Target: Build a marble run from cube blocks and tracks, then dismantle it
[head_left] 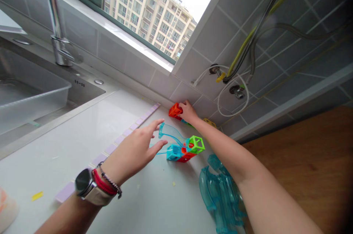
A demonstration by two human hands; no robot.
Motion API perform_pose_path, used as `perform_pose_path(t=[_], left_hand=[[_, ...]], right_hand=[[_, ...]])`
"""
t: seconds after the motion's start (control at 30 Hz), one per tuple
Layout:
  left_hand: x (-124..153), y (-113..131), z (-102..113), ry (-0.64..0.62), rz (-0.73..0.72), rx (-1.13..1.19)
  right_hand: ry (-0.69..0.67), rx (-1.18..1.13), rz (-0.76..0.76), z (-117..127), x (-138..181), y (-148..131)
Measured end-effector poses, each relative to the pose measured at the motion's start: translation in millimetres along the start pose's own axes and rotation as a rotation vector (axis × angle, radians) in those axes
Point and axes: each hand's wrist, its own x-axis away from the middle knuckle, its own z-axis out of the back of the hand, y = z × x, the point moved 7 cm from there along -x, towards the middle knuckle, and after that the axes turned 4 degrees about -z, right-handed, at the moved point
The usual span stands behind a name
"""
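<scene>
Dark-faced watch (pixel 83 181), beige strap (pixel 98 197), red cord (pixel 104 184), beaded bracelet (pixel 110 182) on left wrist (pixel 117 174)

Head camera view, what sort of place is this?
Probably a kitchen: a metal sink with a tall faucet is set into a white countertop, beside a tiled wall with a window.

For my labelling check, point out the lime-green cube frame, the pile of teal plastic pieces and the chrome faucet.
Lime-green cube frame (pixel 196 144): head view, middle of its open frame.
Pile of teal plastic pieces (pixel 220 196): head view, middle of the pile.
Chrome faucet (pixel 56 21): head view, lower part of its neck.
</scene>
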Motion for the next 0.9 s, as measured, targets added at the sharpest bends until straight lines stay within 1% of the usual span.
perform_pose_path(t=[0.13,0.27,0.4,0.53,0.63,0.7,0.77,0.83,0.9], left_hand=[[0,0,0,-0.008,-0.001,-0.010],[2,2,1,-0.010,-0.010,-0.012],[3,4,3,-0.013,-0.009,-0.002],[2,4,4,-0.004,-0.009,-0.003],[0,3,5,0.003,-0.014,0.018],[0,2,5,0.001,-0.014,0.038],[-1,0,4,-0.005,-0.007,0.060],[-3,-1,4,-0.009,0.006,0.089],[-4,-3,3,-0.010,0.020,0.129]], right_hand=[[-0.003,-0.154,0.012,5,0,3],[0.014,-0.335,-0.026,17,4,10],[0.077,-0.466,-0.081,39,18,12],[0.112,-0.571,-0.078,71,41,-2],[0.199,-0.764,-0.081,105,77,-15],[0.275,-0.908,-0.089,127,114,-26],[0.310,-1.031,-0.086,143,157,-43],[0.285,-1.134,-0.069,146,200,-67],[0.210,-1.212,-0.070,135,235,-93]])
